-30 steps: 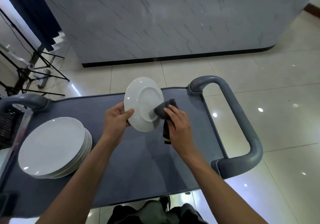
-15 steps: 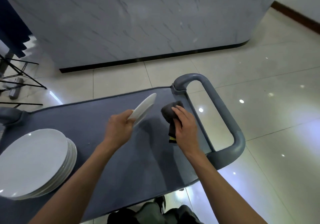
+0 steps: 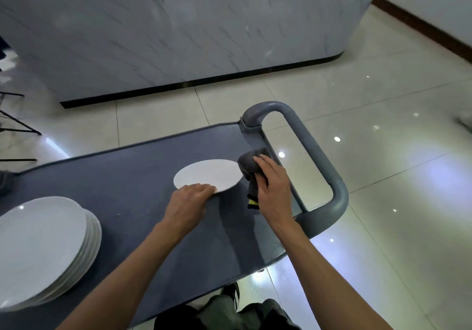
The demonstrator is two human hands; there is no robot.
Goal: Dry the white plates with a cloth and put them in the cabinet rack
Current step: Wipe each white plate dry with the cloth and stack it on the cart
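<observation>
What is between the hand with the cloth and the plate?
Nothing visible. The right hand holds the dark cloth right at the edge of the white plate, which the left hand holds.

It looked like a restaurant or a hotel dining place, not a home. A big counter (image 3: 178,31) with a marble look and a rounded corner stood on a shiny floor (image 3: 383,105) of large pale tiles, and small ceiling lights shone back off it. A grey serving cart (image 3: 122,181) with a thick loop handle (image 3: 316,156) stood in front of the counter. On the cart sat a tall stack of plates (image 3: 43,248), all white and all the same. Thin black stand legs (image 3: 18,123) showed at the left edge.
</observation>
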